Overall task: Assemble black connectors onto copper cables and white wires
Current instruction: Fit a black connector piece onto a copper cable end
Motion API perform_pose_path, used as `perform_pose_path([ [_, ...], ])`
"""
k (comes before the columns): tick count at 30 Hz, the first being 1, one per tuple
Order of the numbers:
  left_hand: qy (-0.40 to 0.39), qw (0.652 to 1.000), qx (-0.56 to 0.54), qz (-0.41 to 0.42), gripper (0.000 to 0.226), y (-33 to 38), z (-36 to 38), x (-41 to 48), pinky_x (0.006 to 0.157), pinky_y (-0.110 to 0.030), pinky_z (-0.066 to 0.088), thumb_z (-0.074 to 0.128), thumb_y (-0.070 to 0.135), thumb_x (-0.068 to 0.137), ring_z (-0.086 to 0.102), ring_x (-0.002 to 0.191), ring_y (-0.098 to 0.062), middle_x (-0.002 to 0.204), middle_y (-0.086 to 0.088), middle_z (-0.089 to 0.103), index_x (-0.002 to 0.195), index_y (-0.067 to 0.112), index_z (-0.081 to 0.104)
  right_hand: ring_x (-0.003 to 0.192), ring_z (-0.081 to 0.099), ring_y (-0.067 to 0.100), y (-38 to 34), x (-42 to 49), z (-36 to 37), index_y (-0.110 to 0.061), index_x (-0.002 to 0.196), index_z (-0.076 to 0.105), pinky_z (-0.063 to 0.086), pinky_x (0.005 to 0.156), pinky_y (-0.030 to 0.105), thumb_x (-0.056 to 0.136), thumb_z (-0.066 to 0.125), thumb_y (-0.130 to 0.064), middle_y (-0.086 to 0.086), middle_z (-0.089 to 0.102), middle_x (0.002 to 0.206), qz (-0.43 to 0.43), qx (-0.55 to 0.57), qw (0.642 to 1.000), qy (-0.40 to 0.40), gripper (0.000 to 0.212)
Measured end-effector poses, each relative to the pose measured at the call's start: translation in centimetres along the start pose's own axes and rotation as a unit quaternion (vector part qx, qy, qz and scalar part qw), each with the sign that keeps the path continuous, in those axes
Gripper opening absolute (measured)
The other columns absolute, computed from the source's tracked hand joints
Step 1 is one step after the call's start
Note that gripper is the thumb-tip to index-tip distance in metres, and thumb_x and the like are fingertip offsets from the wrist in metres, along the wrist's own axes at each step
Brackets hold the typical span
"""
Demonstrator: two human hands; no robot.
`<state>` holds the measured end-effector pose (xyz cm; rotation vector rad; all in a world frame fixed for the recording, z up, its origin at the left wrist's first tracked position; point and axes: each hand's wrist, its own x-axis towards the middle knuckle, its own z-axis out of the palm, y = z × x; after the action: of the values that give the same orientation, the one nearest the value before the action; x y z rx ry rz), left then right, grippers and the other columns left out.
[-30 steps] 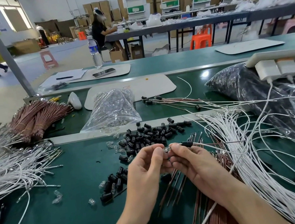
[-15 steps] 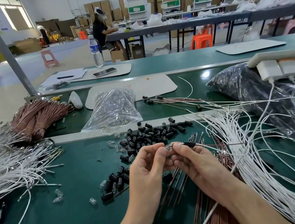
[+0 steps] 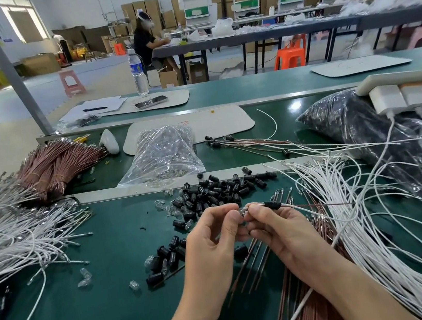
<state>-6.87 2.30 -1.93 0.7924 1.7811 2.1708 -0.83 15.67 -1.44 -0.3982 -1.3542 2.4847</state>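
Both hands are raised just above the green desk [image 3: 103, 310], fingertips meeting. By the left hand [image 3: 213, 243] a small clear piece [image 3: 242, 211] is pinched between thumb and forefinger, the other fingers curled. By the right hand [image 3: 285, 233] a wire pair [image 3: 308, 203], one white and one copper, is pinched near its end. One black connector [image 3: 271, 203] is already threaded on that pair, just beyond the right fingertips.

This unit is judged to be mid-assembly: the connector is on the wires but does not look seated over the tip. A small batch of finished pieces [image 3: 229, 143] is laid on the far strip of the desk. Far more is left: a heap of loose connectors [image 3: 217, 191] lies just beyond the hands, tied copper bundles [image 3: 56, 165] at the far left, and white wires [image 3: 377, 231] are piled on both sides. A bag of clear parts [image 3: 163, 155] is barely used, by the look of it.

No writing can be read. A blue label is seen on the water bottle [image 3: 137, 69], and a red mark on the white mat [image 3: 199, 126], both illegible.
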Motion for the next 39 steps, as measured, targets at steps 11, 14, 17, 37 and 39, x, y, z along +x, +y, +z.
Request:
perform_pose_path([
  [11,-0.002,1.000,0.030,0.007,0.013,0.0,-0.4,0.1,0.074,-0.022,0.058,0.066,0.019,0.092,0.075,0.081,-0.020,0.089,-0.004,0.077,0.103,0.016,0.073,0.071,0.070,0.010,0.4,-0.1,0.0,-0.010,0.089,0.082,0.056,0.066,0.017,0.076,0.085,-0.028,0.008,0.076,0.081,-0.013,-0.036,0.999,-0.007,0.022],
  [14,-0.001,0.999,0.032,0.009,0.013,-0.1,-0.4,0.0,0.073,-0.022,0.058,0.067,0.019,0.092,0.074,0.081,-0.019,0.089,-0.002,0.077,0.103,0.016,0.073,0.071,0.069,0.010,0.5,0.0,-0.1,-0.010,0.090,0.082,0.056,0.066,0.018,0.081,0.079,-0.024,0.007,0.075,0.080,-0.018,-0.045,0.999,-0.007,0.017],
  [17,-0.004,0.999,0.033,0.018,0.017,-0.1,-0.4,0.1,0.074,-0.022,0.058,0.066,0.023,0.091,0.074,0.082,-0.018,0.091,-0.001,0.077,0.107,0.020,0.072,0.070,0.070,0.011,0.3,0.0,0.0,-0.010,0.089,0.082,0.055,0.065,0.018,0.080,0.079,-0.024,0.008,0.076,0.081,-0.018,-0.040,0.999,-0.008,0.017],
  [37,-0.048,0.945,0.284,0.157,0.012,-0.2,-2.3,0.6,0.081,-0.006,0.048,0.056,0.040,0.097,0.068,0.094,0.003,0.106,0.026,0.068,0.106,0.047,0.060,0.069,0.073,0.014,-0.5,-0.2,0.0,-0.002,0.085,0.081,0.058,0.061,0.019,0.075,0.077,-0.019,0.017,0.076,0.087,0.054,-0.001,0.998,-0.025,0.020],
  [39,-0.047,0.948,0.275,0.155,0.015,-0.2,-2.2,0.5,0.080,-0.006,0.049,0.057,0.038,0.096,0.069,0.093,0.005,0.107,0.028,0.068,0.105,0.050,0.058,0.069,0.073,0.014,-0.4,-0.1,-0.1,-0.001,0.086,0.081,0.059,0.061,0.019,0.075,0.077,-0.019,0.017,0.076,0.086,0.063,0.014,0.998,-0.024,0.021],
])
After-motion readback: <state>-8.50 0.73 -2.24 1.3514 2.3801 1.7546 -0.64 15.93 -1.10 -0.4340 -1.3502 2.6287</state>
